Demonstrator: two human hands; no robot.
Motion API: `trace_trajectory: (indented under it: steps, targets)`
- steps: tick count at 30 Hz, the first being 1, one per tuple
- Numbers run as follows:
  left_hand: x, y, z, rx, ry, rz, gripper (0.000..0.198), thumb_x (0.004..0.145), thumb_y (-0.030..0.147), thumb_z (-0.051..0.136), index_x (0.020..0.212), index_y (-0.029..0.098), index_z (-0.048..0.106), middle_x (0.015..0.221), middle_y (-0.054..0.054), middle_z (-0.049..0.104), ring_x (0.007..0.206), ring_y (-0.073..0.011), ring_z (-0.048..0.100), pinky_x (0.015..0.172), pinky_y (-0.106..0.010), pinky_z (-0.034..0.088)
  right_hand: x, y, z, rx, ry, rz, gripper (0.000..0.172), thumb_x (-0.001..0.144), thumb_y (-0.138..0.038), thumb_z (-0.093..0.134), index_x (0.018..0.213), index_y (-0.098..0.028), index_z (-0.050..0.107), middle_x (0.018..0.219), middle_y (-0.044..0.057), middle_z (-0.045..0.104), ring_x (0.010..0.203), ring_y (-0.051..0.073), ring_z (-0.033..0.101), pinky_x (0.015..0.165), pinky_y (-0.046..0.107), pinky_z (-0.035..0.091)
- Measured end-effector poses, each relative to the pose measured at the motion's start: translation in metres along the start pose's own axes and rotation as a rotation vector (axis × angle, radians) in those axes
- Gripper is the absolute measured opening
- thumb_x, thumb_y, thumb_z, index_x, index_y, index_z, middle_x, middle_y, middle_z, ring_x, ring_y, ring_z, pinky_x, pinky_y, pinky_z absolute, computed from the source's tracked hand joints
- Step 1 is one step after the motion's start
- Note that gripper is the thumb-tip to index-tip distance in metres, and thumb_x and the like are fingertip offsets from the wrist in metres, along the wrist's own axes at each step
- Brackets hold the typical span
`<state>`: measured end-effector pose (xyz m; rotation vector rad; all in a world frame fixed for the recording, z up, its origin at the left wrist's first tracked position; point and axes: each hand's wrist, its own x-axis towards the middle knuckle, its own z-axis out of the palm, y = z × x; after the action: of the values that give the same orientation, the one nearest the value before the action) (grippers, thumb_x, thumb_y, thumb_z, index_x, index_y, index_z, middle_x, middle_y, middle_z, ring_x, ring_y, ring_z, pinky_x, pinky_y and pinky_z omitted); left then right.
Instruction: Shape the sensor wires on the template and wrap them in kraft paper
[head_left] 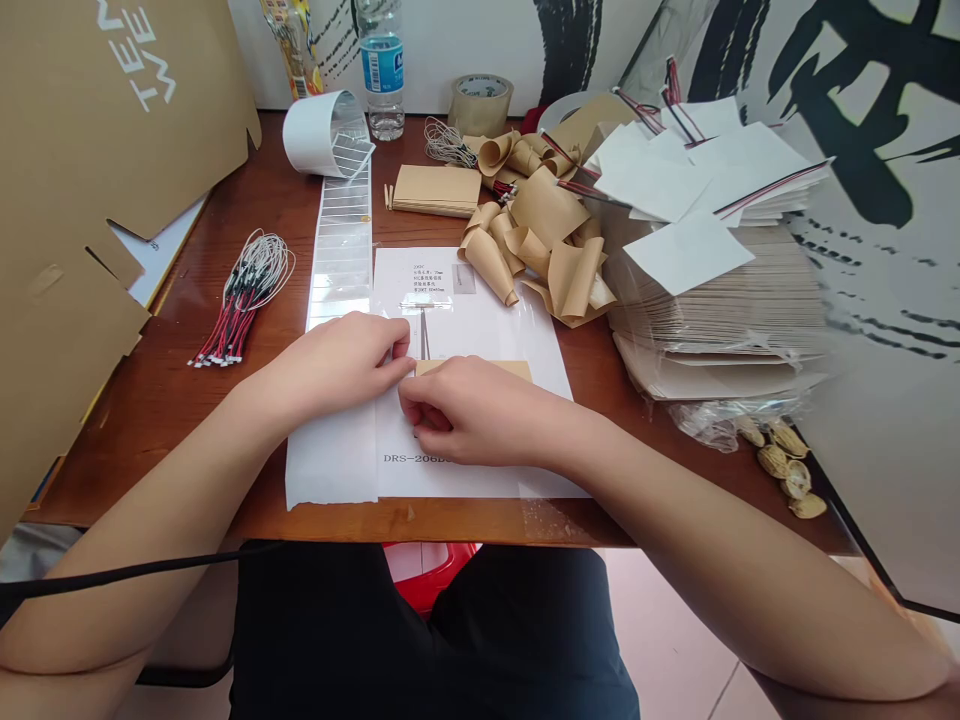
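Note:
My left hand (360, 360) is closed, thumb and forefinger together near the left end of a flat brown paper piece (514, 369). My right hand (469, 408) is curled in front of that paper and covers most of it. What the fingertips of either hand grip is hidden. Beneath both hands lies a printed sheet (517, 335), with a picture of a wire lead on it. A strip of clear labels on white backing (341, 270) runs under my left wrist from a roll (311, 135) at the back.
At the left lies a bundle of red, black and white wires (244, 300) beside a cardboard box (112, 200). Behind are a brown paper stack (435, 190), curled brown papers (555, 220), tape (481, 105) and a bottle (384, 70). White cards (690, 180) top a tall pile at right.

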<state>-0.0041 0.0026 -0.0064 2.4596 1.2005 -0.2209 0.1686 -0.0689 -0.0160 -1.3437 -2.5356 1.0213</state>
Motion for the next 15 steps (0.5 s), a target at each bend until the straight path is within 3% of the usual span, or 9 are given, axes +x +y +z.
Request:
trace_trajectory:
  steps: [15]
  targets:
    - [0.0008,-0.0017,0.0011,-0.003,-0.003,-0.002,0.019,0.09,0.041,0.053,0.081,0.024,0.055,0.082,-0.002,0.067,0.069,-0.0189,0.055,0.059,-0.032,0.035,-0.0003,0.0009,-0.0012,0.009,0.008,-0.011,0.025,0.084,-0.011,0.059,0.07,-0.022,0.042,0.07,-0.003,0.052,0.065,0.012,0.042,0.061,0.029,0.029]
